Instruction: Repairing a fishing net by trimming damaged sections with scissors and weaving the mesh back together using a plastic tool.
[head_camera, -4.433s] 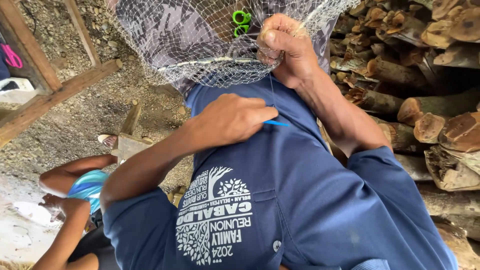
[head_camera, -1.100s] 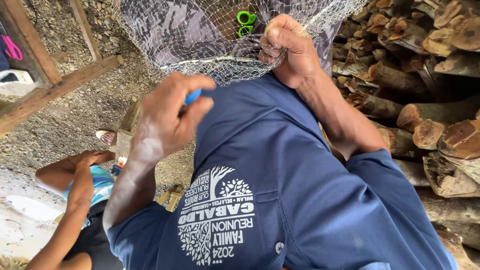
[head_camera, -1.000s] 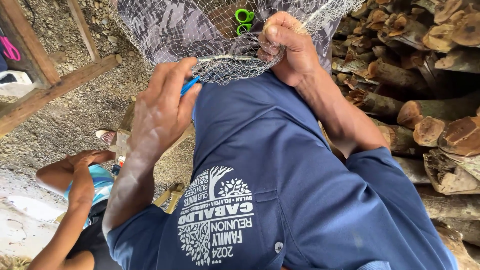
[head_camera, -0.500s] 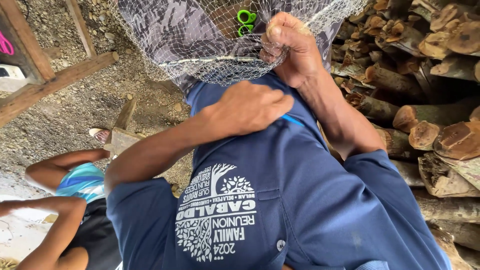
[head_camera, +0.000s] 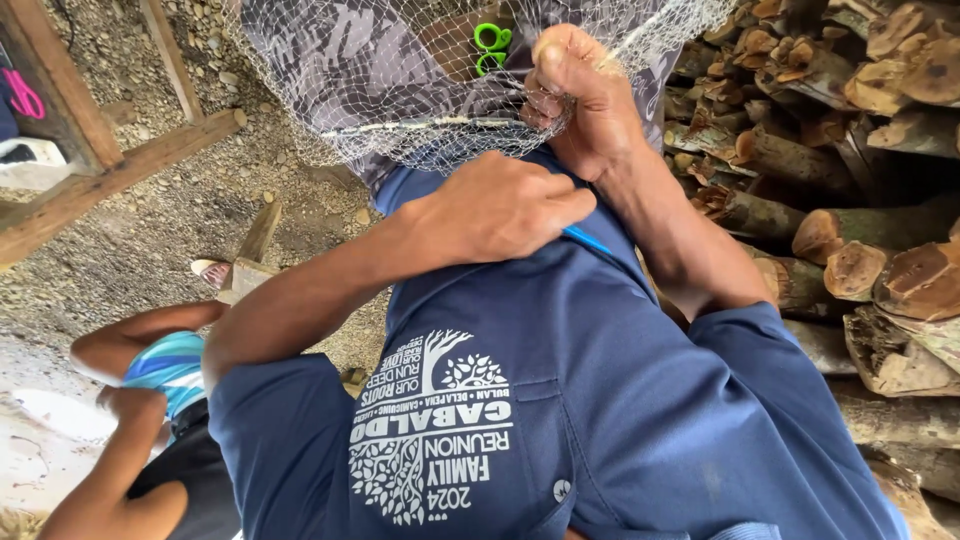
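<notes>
A fine white fishing net (head_camera: 400, 90) hangs over my lap, across grey patterned shorts. Its edge is bunched tightly in my right hand (head_camera: 580, 95). Just below, my left hand (head_camera: 500, 205) rests against my blue shirt (head_camera: 560, 400), fingers closed on a thin blue netting tool (head_camera: 590, 240) whose tip pokes out to the right. The two hands nearly touch. Green scissor handles (head_camera: 490, 48) show through the mesh beside my right hand.
Cut logs are stacked in a firewood pile (head_camera: 860, 200) along the right. Wooden beams (head_camera: 120, 170) cross the gravel ground (head_camera: 150, 240) at upper left. Another person (head_camera: 150, 420), in a blue-striped top, crouches at lower left beside a sandalled foot (head_camera: 210, 270).
My left hand, raised with the blue tool a second ago, has come back down to the shirt close under my right hand. The right hand has kept its grip on the net.
</notes>
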